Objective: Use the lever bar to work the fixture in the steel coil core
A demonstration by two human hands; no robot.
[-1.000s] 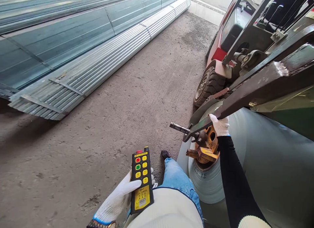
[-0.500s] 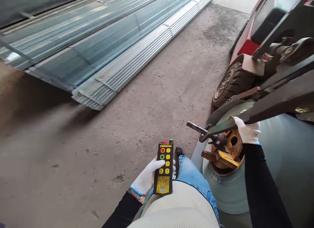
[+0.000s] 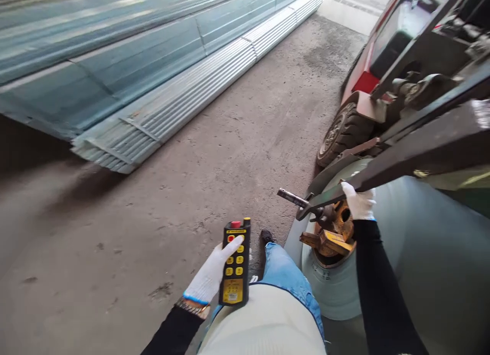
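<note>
My left hand (image 3: 206, 274), in a white glove, is wrapped round a black and yellow crane remote control (image 3: 233, 289) held upright in front of my waist. Its thumb lies across the upper buttons, near the top right one. On the right, my gloved right hand (image 3: 360, 203) is closed on a long dark metal bar (image 3: 413, 158). The bar's forked end sits at a steel shaft (image 3: 294, 197) that sticks out of a rusty yellow hub (image 3: 332, 243). The hub fills the centre of a large grey sheet-metal coil (image 3: 386, 243). Most of the right fingers are hidden behind the bar.
Long bundles of galvanised steel profiles (image 3: 184, 105) lie strapped along the left. A red vehicle (image 3: 365, 82) with a thick black tyre (image 3: 342, 133) stands at the far right. Dusty concrete floor (image 3: 229, 161) runs between them.
My left thumb has moved up from the middle buttons to the top row of the remote control. My view has turned slightly right; the right hand keeps its hold on the bar.
</note>
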